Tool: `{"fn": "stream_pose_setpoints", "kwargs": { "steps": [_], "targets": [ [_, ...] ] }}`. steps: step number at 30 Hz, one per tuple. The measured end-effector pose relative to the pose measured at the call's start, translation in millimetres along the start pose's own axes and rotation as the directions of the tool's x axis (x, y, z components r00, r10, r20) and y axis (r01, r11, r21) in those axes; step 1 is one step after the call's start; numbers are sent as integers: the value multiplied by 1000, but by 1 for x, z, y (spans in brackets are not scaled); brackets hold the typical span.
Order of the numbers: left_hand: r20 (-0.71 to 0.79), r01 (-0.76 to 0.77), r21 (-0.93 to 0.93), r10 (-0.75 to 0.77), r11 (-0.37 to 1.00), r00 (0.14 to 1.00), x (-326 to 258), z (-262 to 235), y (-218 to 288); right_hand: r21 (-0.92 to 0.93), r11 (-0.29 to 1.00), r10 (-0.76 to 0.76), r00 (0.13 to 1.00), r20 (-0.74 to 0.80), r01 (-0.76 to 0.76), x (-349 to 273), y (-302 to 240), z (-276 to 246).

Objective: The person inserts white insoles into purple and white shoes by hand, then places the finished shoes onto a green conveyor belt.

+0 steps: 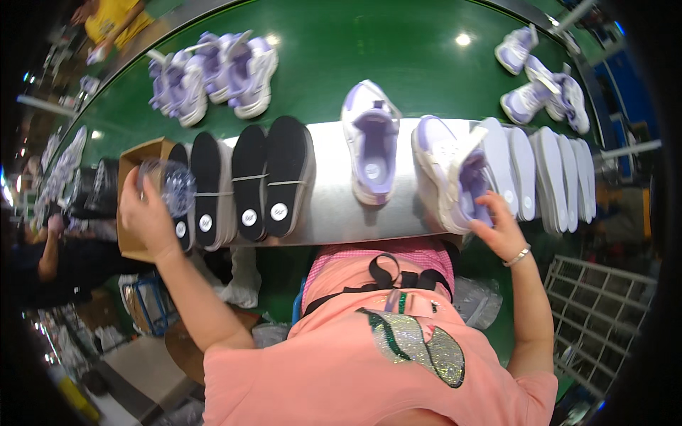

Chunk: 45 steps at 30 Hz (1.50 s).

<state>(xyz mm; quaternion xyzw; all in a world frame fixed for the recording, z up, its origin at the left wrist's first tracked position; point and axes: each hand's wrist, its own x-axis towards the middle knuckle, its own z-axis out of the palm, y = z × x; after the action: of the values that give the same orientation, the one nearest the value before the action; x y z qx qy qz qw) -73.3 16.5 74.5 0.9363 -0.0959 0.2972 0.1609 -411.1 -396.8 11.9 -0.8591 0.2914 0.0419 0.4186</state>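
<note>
My left hand (147,213) is closed around the edge of a clear, rounded plastic piece (177,186), which looks like a cup or shell. It hangs over the cardboard box (135,241) at the left end of the bench. With thumb and fingers, my right hand (503,231) grips the heel of a white and lilac sneaker (435,153). That sneaker rests tilted on the metal strip, a white tongue or tag sticking up from its opening. Its mate, another sneaker (370,142), stands upright to the left, toe pointing away from me, with a round label on the insole.
Black insoles (288,170) lie in stacks left of the sneakers, pale insoles (550,174) to the right. Beyond them, more sneakers (245,74) sit on the green table (320,50), with another group (536,89) at far right. A wire rack (597,319) stands low at right.
</note>
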Motion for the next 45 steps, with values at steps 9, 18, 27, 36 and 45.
{"fn": "stream_pose_setpoints", "kwargs": {
  "steps": [9, 18, 27, 36, 45],
  "targets": [
    [375, -137, -611, 437, 780, 817, -94, 51, 197, -182, 951, -267, 960, -87, 249, 30, -31, 52],
    [469, -489, -389, 624, 781, 625, -92, 137, 282, -183, 879, -458, 886, -71, 440, 58, 8, -27],
    [166, -302, -410, 396, 861, 903, -3, 196, 311, -667, 723, -302, 787, -537, -178, 196, 125, -239],
    [454, -310, -582, 616, 752, 644, -150, 205, 306, -914, 403, -178, 976, -124, -42, 322, 211, -269],
    [618, -292, -506, 578, 811, 533, -144, 208, 319, -326, 894, 65, 810, -582, -306, 420, 199, -291]
  ]
}}
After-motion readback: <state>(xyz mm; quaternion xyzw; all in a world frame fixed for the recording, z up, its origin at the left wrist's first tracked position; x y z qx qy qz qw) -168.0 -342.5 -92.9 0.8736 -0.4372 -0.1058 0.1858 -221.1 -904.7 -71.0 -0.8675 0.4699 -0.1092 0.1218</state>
